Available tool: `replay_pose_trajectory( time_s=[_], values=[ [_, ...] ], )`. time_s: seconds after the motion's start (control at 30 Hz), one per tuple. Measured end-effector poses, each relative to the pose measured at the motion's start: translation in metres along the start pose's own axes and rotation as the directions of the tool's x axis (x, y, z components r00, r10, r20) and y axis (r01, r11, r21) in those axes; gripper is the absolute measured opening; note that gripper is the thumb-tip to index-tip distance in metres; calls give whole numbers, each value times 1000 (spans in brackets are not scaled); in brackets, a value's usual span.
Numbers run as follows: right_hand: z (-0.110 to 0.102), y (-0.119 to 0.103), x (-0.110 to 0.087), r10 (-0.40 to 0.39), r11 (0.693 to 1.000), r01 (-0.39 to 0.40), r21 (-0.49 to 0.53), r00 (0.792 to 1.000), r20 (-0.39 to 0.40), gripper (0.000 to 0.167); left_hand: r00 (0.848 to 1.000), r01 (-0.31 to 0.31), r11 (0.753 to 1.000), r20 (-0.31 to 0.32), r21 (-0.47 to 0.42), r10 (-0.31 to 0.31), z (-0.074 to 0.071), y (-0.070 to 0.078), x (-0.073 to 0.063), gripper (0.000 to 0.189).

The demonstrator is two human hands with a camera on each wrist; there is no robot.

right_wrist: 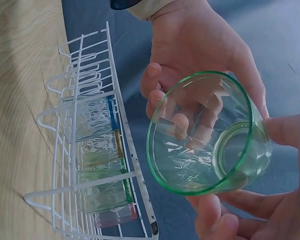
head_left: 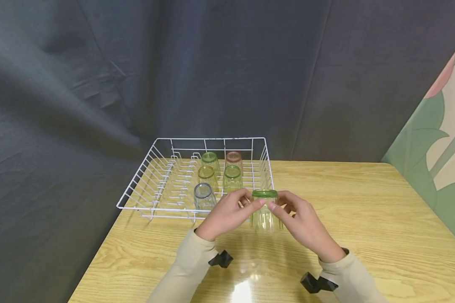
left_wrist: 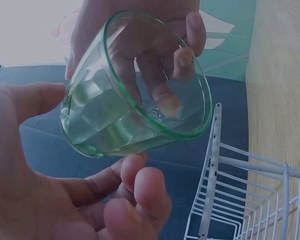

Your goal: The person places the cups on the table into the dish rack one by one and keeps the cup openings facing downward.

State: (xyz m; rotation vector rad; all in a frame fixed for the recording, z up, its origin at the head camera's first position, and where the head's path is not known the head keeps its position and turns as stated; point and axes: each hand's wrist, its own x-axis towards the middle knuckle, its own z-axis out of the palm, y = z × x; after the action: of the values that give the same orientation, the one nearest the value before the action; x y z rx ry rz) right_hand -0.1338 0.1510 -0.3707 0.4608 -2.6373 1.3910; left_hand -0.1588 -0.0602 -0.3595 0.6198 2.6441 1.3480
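Note:
A clear green-tinted drinking glass [head_left: 266, 218] is held upside down above the table, its base up and open rim down. My left hand [head_left: 227, 213] holds it near the base from the left, thumb in front. From the right, my right hand [head_left: 304, 222] grips the same end, its thumb close to the left one. Both wrist views show the thumb and fingers on either side of the glass [right_wrist: 190, 167] [left_wrist: 102, 120], and its inside looks empty. Just left of it stands a white wire dish rack [head_left: 212, 138].
Several upturned glasses stand in the rack's right half: a blue one [head_left: 203, 198], a yellow one [head_left: 207, 176], a pinkish one [head_left: 234, 158] and green ones [head_left: 232, 180]. Wire prongs fill the left half. A dark curtain [head_left: 227, 75] hangs behind the wooden table [head_left: 364, 210].

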Motion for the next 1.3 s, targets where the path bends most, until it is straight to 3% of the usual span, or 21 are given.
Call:
replay_pose_trajectory(
  time_s=[0.63, 0.8, 1.0, 1.13, 1.3],
  values=[
    [1, 0, -2, -72, 997, 73, 25, 997, -23, 36, 998, -61, 996, -3, -65, 61, -4, 2, 0, 42],
    [1, 1, -2, -78, 997, 79, 21, 997, -24, 36, 996, -85, 996, -20, -23, 85, -5, 3, 0, 40],
    [-2, 5, -3, -84, 996, 84, 32, 996, -26, 35, 997, -68, 997, -43, 22, 69, -14, 4, 1, 45],
    [-5, 8, -4, -89, 994, 92, 55, 995, -43, 30, 992, -56, 991, -103, 119, 68, -25, 5, 6, 48],
    [-8, 11, -5, -86, 994, 90, 69, 995, -60, 26, 983, 7, 970, -181, 244, 39, -38, 6, 14, 54]
  ],
)
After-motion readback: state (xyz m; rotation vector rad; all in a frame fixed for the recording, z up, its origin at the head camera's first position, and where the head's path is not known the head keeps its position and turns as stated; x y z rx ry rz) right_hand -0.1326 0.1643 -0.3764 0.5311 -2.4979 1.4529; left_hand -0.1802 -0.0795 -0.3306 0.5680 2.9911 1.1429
